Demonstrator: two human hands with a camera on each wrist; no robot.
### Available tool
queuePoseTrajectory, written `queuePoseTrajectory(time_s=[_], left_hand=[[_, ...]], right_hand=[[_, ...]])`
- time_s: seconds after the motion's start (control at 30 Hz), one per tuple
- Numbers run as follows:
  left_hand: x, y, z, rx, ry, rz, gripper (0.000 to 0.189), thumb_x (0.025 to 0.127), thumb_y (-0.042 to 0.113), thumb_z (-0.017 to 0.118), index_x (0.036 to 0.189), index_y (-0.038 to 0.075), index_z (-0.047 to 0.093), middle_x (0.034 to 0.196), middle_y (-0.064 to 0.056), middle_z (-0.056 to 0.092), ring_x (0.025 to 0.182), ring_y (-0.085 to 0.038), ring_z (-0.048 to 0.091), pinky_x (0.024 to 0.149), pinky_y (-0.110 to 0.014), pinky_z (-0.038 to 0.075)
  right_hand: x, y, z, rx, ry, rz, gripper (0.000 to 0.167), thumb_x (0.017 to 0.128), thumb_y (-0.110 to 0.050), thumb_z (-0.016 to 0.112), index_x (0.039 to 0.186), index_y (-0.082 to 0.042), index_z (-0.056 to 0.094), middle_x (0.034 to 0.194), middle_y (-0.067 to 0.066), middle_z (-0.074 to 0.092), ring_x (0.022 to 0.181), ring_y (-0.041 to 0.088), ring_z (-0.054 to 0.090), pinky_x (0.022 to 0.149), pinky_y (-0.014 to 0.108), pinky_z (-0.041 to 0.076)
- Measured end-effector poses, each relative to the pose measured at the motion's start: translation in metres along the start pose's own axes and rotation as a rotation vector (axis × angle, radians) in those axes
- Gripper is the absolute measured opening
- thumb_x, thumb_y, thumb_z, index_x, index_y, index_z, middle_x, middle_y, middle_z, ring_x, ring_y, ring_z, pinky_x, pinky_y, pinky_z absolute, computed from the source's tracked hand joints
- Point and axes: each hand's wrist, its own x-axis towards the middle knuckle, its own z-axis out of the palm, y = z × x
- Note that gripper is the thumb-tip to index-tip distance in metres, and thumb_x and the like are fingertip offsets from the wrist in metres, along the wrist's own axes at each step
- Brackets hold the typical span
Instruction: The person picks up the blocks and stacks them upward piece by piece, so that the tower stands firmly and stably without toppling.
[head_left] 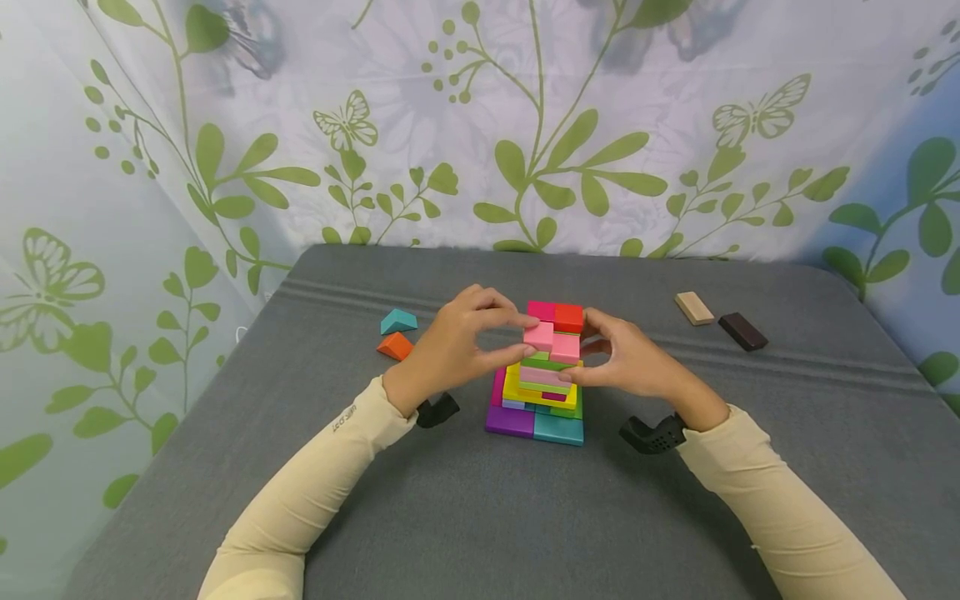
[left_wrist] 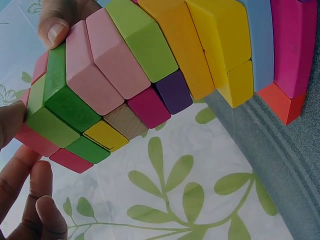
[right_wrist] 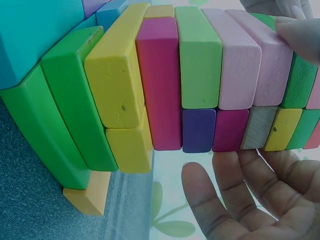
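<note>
A tower of stacked coloured wooden blocks point(head_left: 555, 376) rises from the grey table, wider at its purple and teal base. At its top, my left hand point(head_left: 459, 335) pinches a pink block point(head_left: 537, 337) between thumb and index finger. From the other side, my right hand point(head_left: 636, 360) holds the upper tower. Its thumb point(right_wrist: 302, 37) lies along the front, while its fingers point(right_wrist: 255, 180) reach round behind, right at the small end faces. Red and magenta blocks point(head_left: 568, 317) sit at the top back. The right wrist view shows the layers sideways, including a magenta block point(right_wrist: 159, 85).
Left of the tower lie a teal triangular block point(head_left: 398, 322) and an orange one point(head_left: 395, 345), close to my left forearm. A pale wooden block point(head_left: 694, 308) and a dark brown block point(head_left: 742, 332) lie at the back right. A leaf-patterned curtain point(head_left: 420, 183) hangs behind the grey table point(head_left: 465, 517).
</note>
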Motion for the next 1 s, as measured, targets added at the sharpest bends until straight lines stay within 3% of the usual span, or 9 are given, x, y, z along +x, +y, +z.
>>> queuePoseTrajectory(time_s=[0.23, 0.43, 0.57, 0.77, 0.87, 1.0], left_hand=[[-0.001, 0.0, -0.004, 0.006, -0.007, 0.01, 0.032, 0.087, 0.014, 0.093, 0.115, 0.004, 0.083, 0.105, -0.01, 0.072, 0.098, -0.025, 0.062, 0.082, -0.033, 0.054], [-0.01, -0.01, -0.023, -0.062, -0.038, -0.025, 0.034, 0.09, 0.011, 0.089, 0.123, 0.004, 0.081, 0.108, -0.009, 0.073, 0.1, -0.023, 0.063, 0.083, -0.036, 0.054], [-0.022, -0.021, -0.039, -0.108, -0.149, -0.131, 0.031, 0.095, 0.01, 0.084, 0.126, 0.005, 0.08, 0.111, -0.005, 0.077, 0.096, -0.021, 0.065, 0.082, -0.038, 0.053], [-0.046, -0.047, -0.054, -0.096, -0.324, -0.326, 0.027, 0.1, 0.012, 0.079, 0.127, 0.006, 0.079, 0.118, -0.006, 0.078, 0.098, -0.024, 0.066, 0.084, -0.041, 0.055], [-0.056, -0.058, -0.06, -0.045, -0.38, -0.421, 0.025, 0.101, 0.011, 0.077, 0.126, 0.005, 0.079, 0.117, -0.008, 0.079, 0.099, -0.022, 0.068, 0.083, -0.042, 0.057], [-0.066, -0.066, -0.065, 0.09, -0.448, -0.525, 0.02, 0.101, 0.012, 0.076, 0.119, 0.003, 0.079, 0.109, -0.006, 0.08, 0.088, -0.017, 0.07, 0.078, -0.039, 0.057]], right_hand=[[0.0, 0.0, 0.0, 0.003, 0.0, 0.006, 0.059, 0.09, -0.011, 0.083, 0.14, 0.006, 0.056, 0.131, 0.015, 0.066, 0.115, 0.031, 0.065, 0.101, 0.055, 0.058], [0.0, -0.001, 0.0, 0.002, 0.003, 0.017, 0.063, 0.089, -0.012, 0.084, 0.141, 0.006, 0.055, 0.132, 0.016, 0.065, 0.116, 0.031, 0.066, 0.102, 0.054, 0.058], [0.0, -0.002, 0.0, 0.0, 0.004, 0.024, 0.063, 0.089, -0.012, 0.085, 0.142, 0.006, 0.055, 0.132, 0.016, 0.065, 0.116, 0.031, 0.066, 0.102, 0.054, 0.058], [0.0, -0.001, 0.0, -0.003, 0.006, 0.024, 0.065, 0.089, -0.011, 0.085, 0.143, 0.006, 0.054, 0.133, 0.016, 0.064, 0.116, 0.031, 0.065, 0.102, 0.054, 0.058], [-0.001, -0.001, 0.0, -0.005, 0.008, 0.024, 0.065, 0.089, -0.011, 0.085, 0.143, 0.007, 0.054, 0.133, 0.016, 0.064, 0.117, 0.031, 0.065, 0.102, 0.053, 0.058], [-0.001, 0.0, 0.0, -0.006, 0.008, 0.021, 0.065, 0.089, -0.011, 0.085, 0.143, 0.007, 0.054, 0.132, 0.016, 0.064, 0.117, 0.031, 0.064, 0.102, 0.053, 0.058]])
